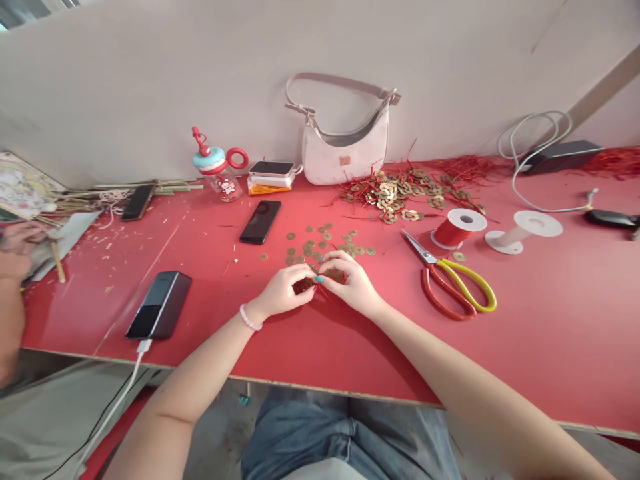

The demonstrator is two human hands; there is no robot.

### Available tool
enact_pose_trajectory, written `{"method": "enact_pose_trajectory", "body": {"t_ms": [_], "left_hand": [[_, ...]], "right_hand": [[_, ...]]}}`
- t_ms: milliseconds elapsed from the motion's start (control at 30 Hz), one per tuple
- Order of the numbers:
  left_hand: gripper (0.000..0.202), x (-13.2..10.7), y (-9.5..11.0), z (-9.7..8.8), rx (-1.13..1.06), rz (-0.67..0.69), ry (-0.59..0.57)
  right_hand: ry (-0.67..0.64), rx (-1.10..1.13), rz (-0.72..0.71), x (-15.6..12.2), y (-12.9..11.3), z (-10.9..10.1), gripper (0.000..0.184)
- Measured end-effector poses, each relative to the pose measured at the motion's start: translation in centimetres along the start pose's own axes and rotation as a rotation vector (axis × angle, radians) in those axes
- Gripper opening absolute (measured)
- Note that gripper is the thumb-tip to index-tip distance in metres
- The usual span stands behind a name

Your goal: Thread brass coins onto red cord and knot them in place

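Brass-coloured coins (327, 236), over dozen loose; two hands (285, 291) (349, 281), fingertips meeting, contents unclear; two spools (453, 233) (519, 235), one scissors (427, 255).

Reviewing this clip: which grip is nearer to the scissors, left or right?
Right. The right grip is to the left of the scissors, not touching them; the left grip is farther left, beyond the right one.

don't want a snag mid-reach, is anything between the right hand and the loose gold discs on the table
Nothing visible stands between them: the loose gold discs lie on the red tabletop just ahead of the right hand. The scissors lie off to that hand's right, outside the path.
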State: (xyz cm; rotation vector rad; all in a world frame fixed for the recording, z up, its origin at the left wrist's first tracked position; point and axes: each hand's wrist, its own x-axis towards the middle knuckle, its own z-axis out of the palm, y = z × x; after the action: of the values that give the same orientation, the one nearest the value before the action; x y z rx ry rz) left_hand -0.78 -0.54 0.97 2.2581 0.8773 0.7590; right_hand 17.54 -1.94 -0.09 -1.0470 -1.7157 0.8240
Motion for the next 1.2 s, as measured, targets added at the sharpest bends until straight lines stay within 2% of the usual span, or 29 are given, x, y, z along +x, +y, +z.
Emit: {"method": "enact_pose_trajectory", "body": {"t_ms": [233,333,667,833,1067,1200], "left_hand": [[0.007,0.1,0.2,-0.2,-0.024,-0.006,-0.006],[0.007,0.1,0.1,-0.2,-0.041,-0.022,-0.001],[0.005,0.4,0.1,-0.4,-0.125,-0.078,-0.034],[0.006,0.5,0.1,-0.4,-0.129,-0.079,-0.028],[0.005,0.5,-0.9,0.0,-0.173,-0.146,0.056],[0.007,0.4,-1.2,0.1,-0.181,-0.14,0.07]], "right_hand": [[-0.146,-0.064,-0.155,0.1,-0.1,-0.7,0.013],[-0.162,-0.084,-0.212,0.1,0.1,-0.7,0.01],[-0.126,-0.226,-0.294,0.0,0.2,-0.5,0.015],[-0.112,-0.262,-0.284,-0.1,0.6,-0.4,0.015],[-0.01,-0.265,-0.235,0.0,0.7,-0.6,0.005],[-0.057,-0.324,-0.277,-0.4,0.5,-0.4,0.005]]}}
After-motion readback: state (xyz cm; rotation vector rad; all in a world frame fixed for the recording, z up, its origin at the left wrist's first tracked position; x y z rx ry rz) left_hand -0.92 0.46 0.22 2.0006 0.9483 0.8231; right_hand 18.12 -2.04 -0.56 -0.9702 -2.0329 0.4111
